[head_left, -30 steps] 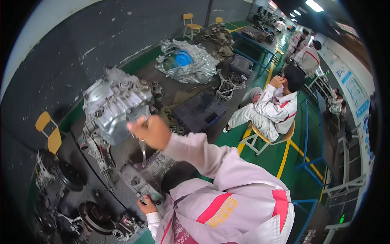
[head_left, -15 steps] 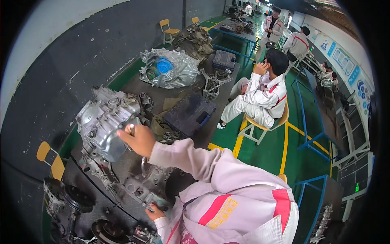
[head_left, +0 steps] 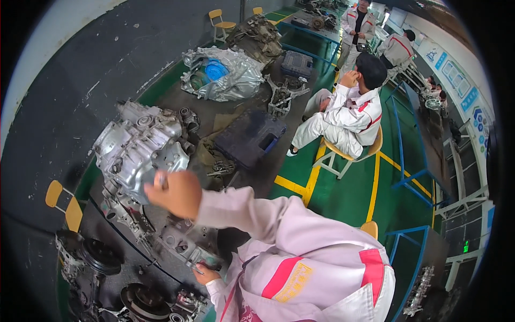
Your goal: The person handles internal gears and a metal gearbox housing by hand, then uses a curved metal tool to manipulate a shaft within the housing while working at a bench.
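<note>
My right hand [head_left: 179, 194] is a closed fist, blurred by motion. A slim metal rod [head_left: 160, 178] sticks out at its thumb side, and the rest of it is hidden. The fist hangs just in front of a large silver gearbox housing [head_left: 134, 153] on the bench. Lower in the head view, my left hand [head_left: 207, 274] has its fingers curled at the end of a flat metal casting [head_left: 182, 249]. A small metallic bit shows at its fingertips, too small to name.
A dark plastic case [head_left: 249, 138] and several loose metal parts [head_left: 221, 167] lie beyond my right arm. Farther off stands a plastic-wrapped housing [head_left: 222, 75]. Brake discs [head_left: 144, 301] are at the near end. A person sits on a chair [head_left: 348, 126] beside the bench.
My right fist has shifted slightly left and down with the rod, close to the gearbox housing. The left hand stays by the casting. The whole view has tilted slightly, and a standing person has come closer.
</note>
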The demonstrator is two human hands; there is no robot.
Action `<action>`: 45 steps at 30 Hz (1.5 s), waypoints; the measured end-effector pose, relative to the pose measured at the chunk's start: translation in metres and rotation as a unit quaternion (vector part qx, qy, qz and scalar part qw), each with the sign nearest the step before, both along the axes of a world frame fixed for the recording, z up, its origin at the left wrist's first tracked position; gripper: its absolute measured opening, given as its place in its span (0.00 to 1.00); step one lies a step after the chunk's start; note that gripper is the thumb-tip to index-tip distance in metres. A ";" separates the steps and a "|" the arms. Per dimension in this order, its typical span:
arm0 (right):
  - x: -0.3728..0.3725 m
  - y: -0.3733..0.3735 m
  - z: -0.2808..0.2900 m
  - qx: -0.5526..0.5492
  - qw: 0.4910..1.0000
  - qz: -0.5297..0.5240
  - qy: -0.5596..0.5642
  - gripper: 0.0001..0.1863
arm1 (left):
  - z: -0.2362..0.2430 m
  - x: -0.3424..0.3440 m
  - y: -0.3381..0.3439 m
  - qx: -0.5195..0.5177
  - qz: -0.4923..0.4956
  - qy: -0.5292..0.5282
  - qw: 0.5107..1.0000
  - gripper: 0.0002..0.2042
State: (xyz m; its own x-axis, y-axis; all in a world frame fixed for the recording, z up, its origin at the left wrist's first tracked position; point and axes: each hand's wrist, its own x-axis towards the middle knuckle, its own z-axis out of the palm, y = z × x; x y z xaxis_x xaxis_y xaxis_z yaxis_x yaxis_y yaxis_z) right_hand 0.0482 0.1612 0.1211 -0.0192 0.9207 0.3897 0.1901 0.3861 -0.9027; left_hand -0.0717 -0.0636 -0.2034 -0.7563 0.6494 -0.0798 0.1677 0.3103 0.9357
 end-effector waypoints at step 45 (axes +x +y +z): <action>0.023 -0.008 0.002 0.180 0.950 0.243 -0.075 0.18 | 0.020 0.008 -0.001 -0.054 0.046 0.100 0.992 0.19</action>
